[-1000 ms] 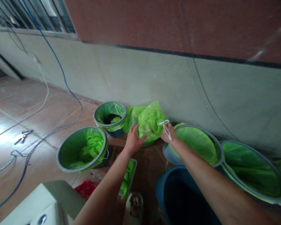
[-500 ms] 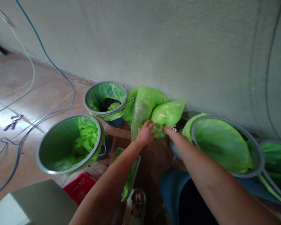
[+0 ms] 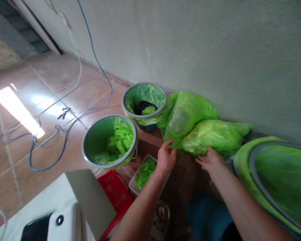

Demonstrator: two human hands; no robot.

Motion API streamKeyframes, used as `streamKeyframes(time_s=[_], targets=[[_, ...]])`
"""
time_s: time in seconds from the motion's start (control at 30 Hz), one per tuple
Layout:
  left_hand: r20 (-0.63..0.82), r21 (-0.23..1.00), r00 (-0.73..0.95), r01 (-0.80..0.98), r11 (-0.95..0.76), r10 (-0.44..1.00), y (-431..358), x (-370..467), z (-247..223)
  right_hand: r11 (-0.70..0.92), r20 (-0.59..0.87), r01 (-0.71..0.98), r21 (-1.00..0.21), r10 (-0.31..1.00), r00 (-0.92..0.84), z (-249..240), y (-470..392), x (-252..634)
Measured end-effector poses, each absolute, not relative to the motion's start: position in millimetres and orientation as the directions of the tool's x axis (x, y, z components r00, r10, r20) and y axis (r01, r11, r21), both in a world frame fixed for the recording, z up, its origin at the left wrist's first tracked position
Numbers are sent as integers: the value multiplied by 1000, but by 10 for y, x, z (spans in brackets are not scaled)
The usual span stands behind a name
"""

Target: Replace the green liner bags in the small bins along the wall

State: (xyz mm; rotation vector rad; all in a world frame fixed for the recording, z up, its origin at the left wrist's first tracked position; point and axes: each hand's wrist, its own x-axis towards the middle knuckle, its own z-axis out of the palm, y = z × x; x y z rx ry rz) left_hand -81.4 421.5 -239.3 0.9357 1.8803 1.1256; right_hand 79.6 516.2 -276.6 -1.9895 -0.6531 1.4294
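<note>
A filled green plastic bag (image 3: 213, 137) lies on its side on the floor against the wall. My right hand (image 3: 212, 160) is at its front edge, palm turned inward and fingers stretched out, gripping nothing; whether the fingertips touch the plastic I cannot tell. To the left, my left hand (image 3: 167, 156) hovers just in front of a second, larger green bag (image 3: 190, 112), its fingers apart and nothing held. Below that hand stands a clear plastic box (image 3: 131, 185) containing loose green plastic (image 3: 145, 172), partly hidden by my left forearm.
Two lined bins, a front bin (image 3: 86, 157) and a rear bin (image 3: 125, 100), stand left; a large lined bin (image 3: 253, 167) is close on the right. A red basket (image 3: 116, 192) and white appliance (image 3: 90, 197) sit near left. Blue cable (image 3: 91, 43) trails across the floor.
The view has swung left, so things appear farther right. The smaller filled bag now lies flatter and more stretched out. My right hand has opened from its closed hold at that bag.
</note>
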Motion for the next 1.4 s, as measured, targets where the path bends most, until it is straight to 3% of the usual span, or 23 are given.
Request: streamKeyframes(time_s=[0.27, 0.4, 0.5, 0.6, 0.67, 0.77, 0.87, 0.97, 1.03, 1.1, 1.2, 1.3, 1.4], targets=[[-274, 840, -739, 127, 528, 615, 3296, -1205, -2654, -860, -801, 47, -508, 492, 341, -2770, 4917, 813], [-296, 896, -807, -50, 441, 511, 3196, -1250, -2644, -851, -832, 72, -520, 524, 184, -2517, 4592, 562], [-434, 896, -822, -352, 269, 370, 3242, -1282, -2515, -632, -662, 218, -744, 741, -112, -2181, 4292, 153], [-543, 840, -777, -511, 184, 320, 3191, -1350, -2429, -168, -338, 377, -911, 828, -448, -1900, 4083, -245], [-481, 872, -816, -409, 268, 320, 3058, -1388, -2451, 104, -254, 518, -849, 779, -573, -1851, 3980, -414], [-370, 851, -845, -142, 506, 385, 2779, -1371, -2588, 295, -364, 754, -587, 736, -571, -2036, 3779, -496], [-390, 782, -768, 16, 624, 508, 2575, -1270, -2753, 264, -573, 872, -412, 669, -474, -2361, 3525, -456], [-394, 751, -646, 183, 634, 654, 2545, -1183, -2872, 182, -642, 902, -392, 648, -410, -2553, 3386, -363], [-421, 686, -560, 318, 654, 714, 2587, -1160, -2929, 119, -558, 877, -466, 729, -396, -2533, 3424, -259], [-489, 564, -509, 434, 702, 708, 2636, -1152, -2979, 9, -415, 763, -646, 835, -361, -2401, 3548, -109], [-580, 388, -510, 513, 766, 635, 2685, -1132, -3040, -190, -282, 378, -906, 937, -205, -2058, 3774, 189], [-577, 345, -514, 550, 760, 634, 2702, -1103, -3061, -239, -238, 56, -969, 971, 25, -1638, 3911, 512], [-560, 313, -506, 603, 733, 656, 2693, -1090, -3019, -157, -161, -41, -987, 979, 128, -1213, 3960, 822]])
